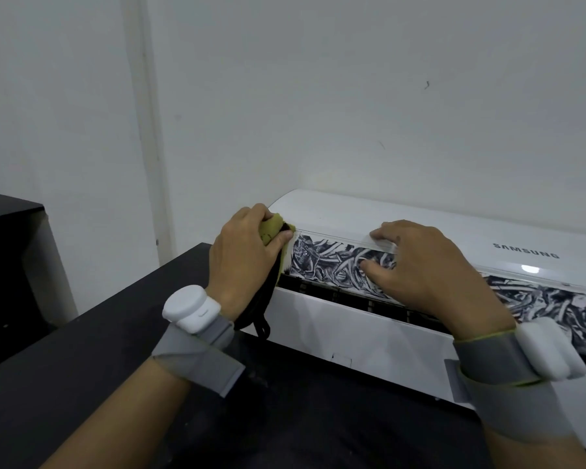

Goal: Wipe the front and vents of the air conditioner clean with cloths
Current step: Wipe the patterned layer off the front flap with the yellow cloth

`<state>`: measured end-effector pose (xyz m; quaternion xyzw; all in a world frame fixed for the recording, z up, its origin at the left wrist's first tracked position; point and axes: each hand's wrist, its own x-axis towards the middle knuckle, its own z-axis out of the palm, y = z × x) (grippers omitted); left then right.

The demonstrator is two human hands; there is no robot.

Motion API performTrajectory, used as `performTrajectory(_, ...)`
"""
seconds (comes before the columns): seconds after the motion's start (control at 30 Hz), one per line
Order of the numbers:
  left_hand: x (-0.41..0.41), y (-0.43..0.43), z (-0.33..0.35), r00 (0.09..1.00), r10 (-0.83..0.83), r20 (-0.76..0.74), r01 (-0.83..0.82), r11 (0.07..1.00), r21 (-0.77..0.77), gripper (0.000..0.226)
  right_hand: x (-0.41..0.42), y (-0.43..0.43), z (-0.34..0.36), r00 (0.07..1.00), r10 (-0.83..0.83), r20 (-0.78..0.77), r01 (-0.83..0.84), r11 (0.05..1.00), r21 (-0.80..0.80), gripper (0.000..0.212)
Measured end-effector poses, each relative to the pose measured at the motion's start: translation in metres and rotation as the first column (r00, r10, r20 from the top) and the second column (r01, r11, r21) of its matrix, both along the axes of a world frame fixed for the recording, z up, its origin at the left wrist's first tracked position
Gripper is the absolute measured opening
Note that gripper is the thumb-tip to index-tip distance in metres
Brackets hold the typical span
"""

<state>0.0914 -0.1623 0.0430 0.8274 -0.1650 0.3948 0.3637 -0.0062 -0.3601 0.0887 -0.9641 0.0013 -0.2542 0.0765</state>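
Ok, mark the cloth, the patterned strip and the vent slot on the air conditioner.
cloth (270,231): head view, on its bunched yellow-green top.
patterned strip (320,258): head view, on its left stretch.
vent slot (318,288): head view, on the dark gap below the strip.

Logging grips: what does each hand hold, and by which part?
Left hand grips the yellow-green cloth by its bunched top; its dark end hangs loose. Right hand holds nothing, resting on the air conditioner.
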Motion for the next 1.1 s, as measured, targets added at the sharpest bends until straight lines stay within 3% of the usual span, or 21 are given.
performTrajectory(0.23, -0.004, 0.007, -0.011, 0.995, -0.064, 0.074, 0.055, 0.991, 0.122, 0.026, -0.001, 0.001, -0.001, 1.0, 0.002, 0.003, -0.002, 1.0, 0.014, 0.047)
performTrajectory(0.4, 0.001, 0.0, -0.003, 0.999, 0.0, 0.04, -0.003, 0.997, 0.074, 0.028, -0.002, -0.001, 0.0, 1.0, 0.008, -0.006, -0.008, 1.0, 0.02, 0.048)
performTrajectory(0.83, -0.004, 0.003, -0.005, 0.997, 0.01, 0.07, -0.019, 0.991, 0.131, 0.026, -0.002, 0.0, 0.0, 1.0, 0.004, -0.007, -0.003, 1.0, 0.023, 0.05)
performTrajectory(1.1, -0.001, -0.003, 0.012, 0.983, -0.102, 0.154, 0.061, 0.966, 0.25, 0.026, -0.001, 0.004, 0.0, 1.0, -0.021, -0.018, 0.021, 1.0, 0.003, 0.045)
